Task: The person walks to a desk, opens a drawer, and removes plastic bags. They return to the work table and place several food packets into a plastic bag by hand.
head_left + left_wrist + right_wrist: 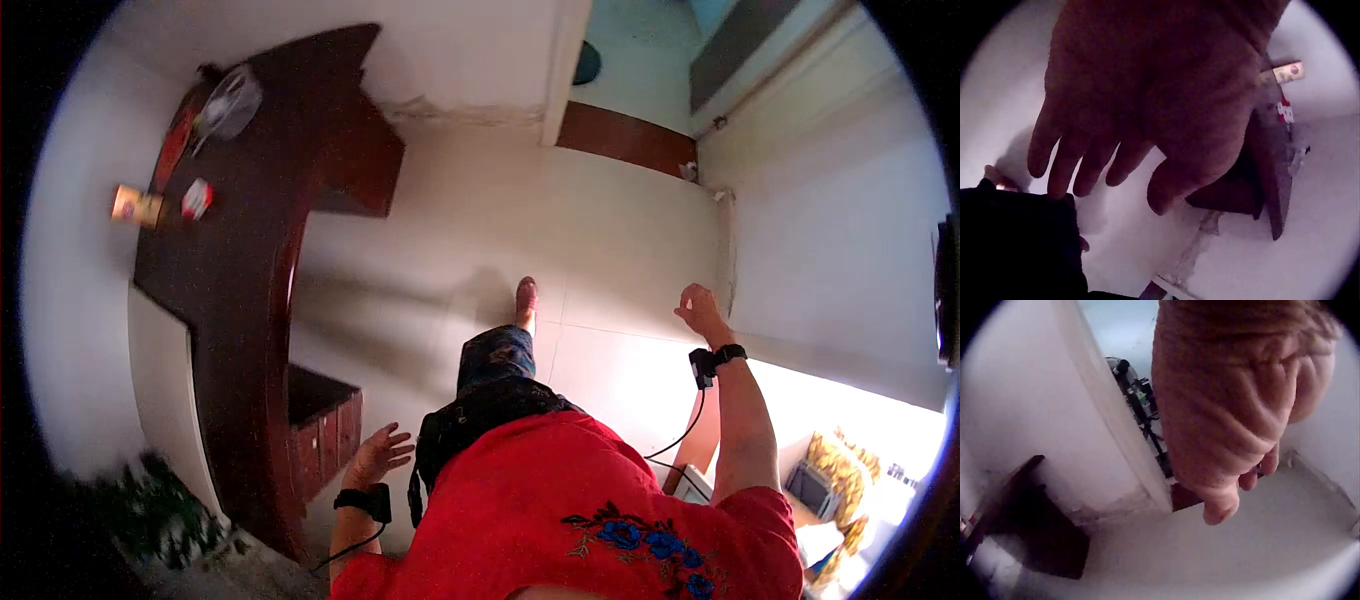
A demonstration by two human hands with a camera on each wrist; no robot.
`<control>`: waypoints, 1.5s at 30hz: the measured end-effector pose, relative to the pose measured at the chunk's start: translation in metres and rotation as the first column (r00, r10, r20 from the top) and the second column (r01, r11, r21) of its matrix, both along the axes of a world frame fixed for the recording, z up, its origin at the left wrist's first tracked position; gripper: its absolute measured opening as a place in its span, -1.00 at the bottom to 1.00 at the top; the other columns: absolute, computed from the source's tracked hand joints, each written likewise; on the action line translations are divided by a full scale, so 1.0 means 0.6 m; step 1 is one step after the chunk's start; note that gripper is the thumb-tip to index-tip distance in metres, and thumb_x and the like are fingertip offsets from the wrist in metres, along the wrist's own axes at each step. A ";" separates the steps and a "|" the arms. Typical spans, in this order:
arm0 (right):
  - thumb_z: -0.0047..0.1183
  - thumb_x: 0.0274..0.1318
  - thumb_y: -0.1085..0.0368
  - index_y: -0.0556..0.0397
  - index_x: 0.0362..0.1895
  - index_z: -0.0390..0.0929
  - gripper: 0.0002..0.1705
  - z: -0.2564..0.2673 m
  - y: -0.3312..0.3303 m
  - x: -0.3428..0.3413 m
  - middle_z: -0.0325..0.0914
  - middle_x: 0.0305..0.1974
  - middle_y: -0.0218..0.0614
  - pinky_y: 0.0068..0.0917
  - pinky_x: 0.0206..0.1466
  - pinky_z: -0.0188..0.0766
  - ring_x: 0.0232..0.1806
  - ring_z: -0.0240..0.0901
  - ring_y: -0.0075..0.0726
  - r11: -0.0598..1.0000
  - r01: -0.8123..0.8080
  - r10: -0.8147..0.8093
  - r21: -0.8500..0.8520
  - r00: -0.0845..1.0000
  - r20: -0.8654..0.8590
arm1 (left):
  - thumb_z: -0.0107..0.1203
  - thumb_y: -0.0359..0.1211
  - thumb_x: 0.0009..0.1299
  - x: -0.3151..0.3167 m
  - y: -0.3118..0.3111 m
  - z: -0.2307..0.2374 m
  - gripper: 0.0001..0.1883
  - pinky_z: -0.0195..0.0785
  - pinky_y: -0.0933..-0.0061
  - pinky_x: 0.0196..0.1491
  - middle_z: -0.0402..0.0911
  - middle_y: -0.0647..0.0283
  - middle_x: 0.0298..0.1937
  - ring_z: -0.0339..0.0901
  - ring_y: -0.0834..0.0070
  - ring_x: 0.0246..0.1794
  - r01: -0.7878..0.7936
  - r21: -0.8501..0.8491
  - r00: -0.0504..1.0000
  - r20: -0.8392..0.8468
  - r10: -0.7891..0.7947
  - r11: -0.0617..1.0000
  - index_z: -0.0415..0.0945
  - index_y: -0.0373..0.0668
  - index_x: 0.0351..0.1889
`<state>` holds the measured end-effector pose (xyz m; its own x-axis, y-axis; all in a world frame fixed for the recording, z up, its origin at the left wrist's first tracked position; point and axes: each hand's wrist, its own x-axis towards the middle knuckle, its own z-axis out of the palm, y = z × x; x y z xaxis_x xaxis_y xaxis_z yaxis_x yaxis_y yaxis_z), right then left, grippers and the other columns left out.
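My left hand (380, 455) hangs beside my hip, near the side of a long dark wooden desk (240, 320). In the left wrist view, that hand (1147, 87) has its fingers spread and slightly bent, with nothing in it. Out to the other side is my right hand (703, 315), raised over the floor near the white wall. The right wrist view shows this hand (1229, 412) with fingers loosely curled and partly hidden behind the palm; no object shows in it. On the desk top lie a red-and-white packet (197, 199) and a yellowish box (137, 206).
A clear plastic item (232, 102) sits at the desk's far end. Ahead to the right is a doorway with a dark red threshold (625, 135). Pale tiled floor (450, 230) lies ahead. A yellow patterned cushion (842, 470) is at the lower right.
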<state>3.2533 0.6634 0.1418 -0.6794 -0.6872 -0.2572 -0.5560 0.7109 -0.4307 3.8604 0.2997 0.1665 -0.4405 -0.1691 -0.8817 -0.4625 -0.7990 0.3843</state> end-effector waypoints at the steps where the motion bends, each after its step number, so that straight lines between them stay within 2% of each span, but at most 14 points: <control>1: 0.32 -0.25 0.30 0.12 -0.56 0.42 -0.71 -0.156 -0.118 -0.015 0.44 -0.40 -0.09 -0.15 -0.10 0.35 -0.20 0.39 0.08 0.997 -0.075 0.075 -0.029 0.997 -0.016 | 0.13 0.03 0.27 0.029 -0.043 -0.140 -0.13 0.20 0.05 0.23 0.22 -0.04 0.31 0.31 0.09 0.22 -0.081 -0.094 0.997 0.008 0.083 0.992 -0.02 -0.21 0.40; 6: 0.32 -0.25 0.27 0.15 -0.51 0.49 -0.72 -0.160 -0.043 -0.009 0.49 -0.36 -0.02 -0.12 -0.12 0.38 -0.20 0.43 0.07 0.978 0.017 0.027 0.207 0.977 -0.211 | 0.07 0.13 0.28 -0.189 -0.232 -0.234 -0.22 0.20 0.08 0.20 0.37 0.07 0.24 0.31 0.09 0.23 0.448 -0.346 0.881 0.328 -0.342 0.824 0.25 -0.27 0.27; 9: 0.33 -0.31 0.32 0.16 -0.57 0.48 -0.73 -0.284 -0.136 0.063 0.52 -0.41 -0.10 -0.20 -0.21 0.41 -0.27 0.49 0.00 0.927 0.370 -0.348 0.062 0.911 -0.221 | 0.04 0.08 0.31 -0.148 -0.464 -0.556 -0.29 0.18 0.14 0.22 0.37 0.01 0.24 0.31 0.07 0.23 0.762 -0.637 0.563 0.565 -0.604 0.114 0.28 -0.25 0.26; 12: 0.31 -0.24 0.33 0.19 -0.49 0.54 -0.76 -0.285 -0.084 0.048 0.56 -0.32 -0.08 -0.21 -0.15 0.43 -0.21 0.50 0.01 0.865 0.491 -0.460 0.106 0.859 -0.228 | 0.02 -0.01 0.34 -0.339 -0.564 -0.532 -0.37 0.16 0.19 0.24 0.32 -0.07 0.26 0.31 0.07 0.23 0.759 -0.629 0.472 0.710 -0.523 -0.168 0.30 -0.23 0.25; 18: 0.27 -0.10 0.22 0.18 -0.18 0.56 -0.61 -0.324 -0.003 0.024 0.51 -0.04 0.02 -0.15 0.07 0.38 0.01 0.43 0.09 0.807 0.579 -0.547 0.118 0.807 -0.225 | 0.02 -0.11 0.39 -0.705 -0.600 -0.215 -0.45 0.16 0.24 0.23 0.36 0.00 0.25 0.30 0.14 0.25 0.354 -0.933 0.830 0.286 -0.479 0.056 0.31 -0.25 0.23; 21: 0.26 -0.07 0.13 0.15 0.00 0.50 -0.46 -0.361 0.022 -0.031 0.45 0.02 0.08 -0.12 0.14 0.33 0.09 0.35 0.16 0.813 0.574 -0.539 0.092 0.804 -0.252 | 0.00 -0.09 0.40 -0.802 -0.573 -0.173 -0.46 0.21 0.30 0.17 0.41 0.01 0.21 0.37 0.22 0.18 0.285 -0.920 0.720 0.391 -0.574 -0.269 0.33 -0.25 0.22; 22: 0.26 -0.08 0.12 0.16 -0.01 0.50 -0.45 -0.363 0.020 -0.071 0.46 0.02 0.06 -0.12 0.13 0.33 0.09 0.36 0.15 0.813 0.572 -0.546 0.110 0.815 -0.194 | -0.03 -0.04 0.41 -0.870 -0.559 -0.133 -0.46 0.22 0.34 0.15 0.46 0.03 0.16 0.39 0.33 0.15 0.417 -0.906 0.725 0.284 -0.627 0.071 0.37 -0.23 0.19; 29: 0.24 -0.07 0.11 0.15 -0.05 0.52 -0.48 -0.309 -0.059 -0.235 0.49 0.02 -0.01 -0.24 0.06 0.40 0.00 0.44 0.02 0.816 0.508 -0.559 0.275 0.815 0.153 | -0.05 0.04 0.41 -1.029 -0.503 -0.121 -0.37 0.20 0.30 0.21 0.39 0.06 0.24 0.31 0.29 0.24 0.687 -0.686 0.557 0.285 -0.780 0.239 0.30 -0.22 0.27; 33: 0.13 0.04 0.02 0.11 0.07 0.46 -0.43 -0.296 -0.088 -0.308 0.39 0.14 -0.02 -0.13 0.28 0.16 0.24 0.23 0.04 0.868 0.470 -0.485 0.163 0.872 0.069 | -0.05 -0.08 0.43 -1.142 -0.445 -0.019 -0.33 -0.05 0.25 0.36 0.06 0.07 0.43 0.03 0.20 0.41 0.193 -0.968 0.773 0.252 -0.583 -0.162 0.01 -0.14 0.41; 36: 0.07 0.09 0.05 0.09 0.12 0.41 -0.44 -0.293 -0.127 -0.388 0.32 0.20 0.00 -0.14 0.34 0.09 0.30 0.15 0.03 0.856 0.503 -0.501 0.120 0.864 -0.054 | -0.11 -0.16 0.42 -1.283 -0.505 0.080 -0.29 -0.30 0.11 0.44 -0.06 0.06 0.47 -0.15 0.14 0.47 -0.320 -0.739 0.839 0.070 -0.539 -0.593 -0.15 -0.12 0.46; 38: 0.07 0.08 0.05 0.09 0.11 0.42 -0.45 -0.297 -0.156 -0.428 0.32 0.19 0.01 -0.15 0.34 0.09 0.29 0.16 0.05 0.855 0.503 -0.506 0.125 0.862 -0.009 | -0.18 -0.12 0.42 -1.371 -0.513 0.158 -0.26 -0.35 -0.01 0.44 -0.15 0.02 0.49 -0.24 0.12 0.50 -0.413 -0.907 0.730 -0.380 -0.568 0.076 -0.24 -0.18 0.46; 40: 0.07 0.07 0.05 0.09 0.10 0.43 -0.45 -0.303 -0.174 -0.472 0.32 0.20 0.01 -0.16 0.34 0.09 0.28 0.16 0.06 0.863 0.474 -0.499 0.178 0.855 0.142 | -0.20 -0.08 0.42 -1.423 -0.543 0.202 -0.27 -0.32 -0.04 0.43 -0.12 0.00 0.48 -0.21 0.13 0.49 -0.341 -0.469 0.353 -0.867 -0.352 0.815 -0.19 -0.23 0.44; 43: 0.09 0.05 0.04 0.11 0.08 0.45 -0.43 -0.285 -0.228 -0.485 0.36 0.16 0.03 -0.16 0.31 0.14 0.24 0.22 0.06 0.832 0.534 -0.554 0.147 0.790 0.262 | -0.22 -0.14 0.43 -1.432 -0.612 0.240 -0.30 -0.34 -0.11 0.42 -0.15 -0.03 0.47 -0.23 0.12 0.49 0.184 0.112 -0.260 -0.952 0.159 0.976 -0.17 -0.27 0.43; 45: 0.11 0.04 0.06 0.14 0.03 0.49 -0.47 -0.240 -0.268 -0.503 0.52 -0.04 -0.01 -0.24 0.01 0.44 -0.06 0.50 -0.03 0.853 0.510 -0.521 0.109 0.824 0.221 | -0.21 -0.21 0.42 -1.431 -0.625 0.266 -0.39 -0.20 -0.02 0.37 -0.01 0.00 0.41 -0.08 0.17 0.42 0.213 0.260 -0.216 -0.928 0.305 0.942 -0.05 -0.27 0.37</control>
<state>2.9518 0.5026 -0.0025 -0.8474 -0.2383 -0.4744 0.0100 0.8862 -0.4632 3.0020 -0.0753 0.3263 -0.7808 -0.1689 0.6016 0.2960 -0.9479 0.1180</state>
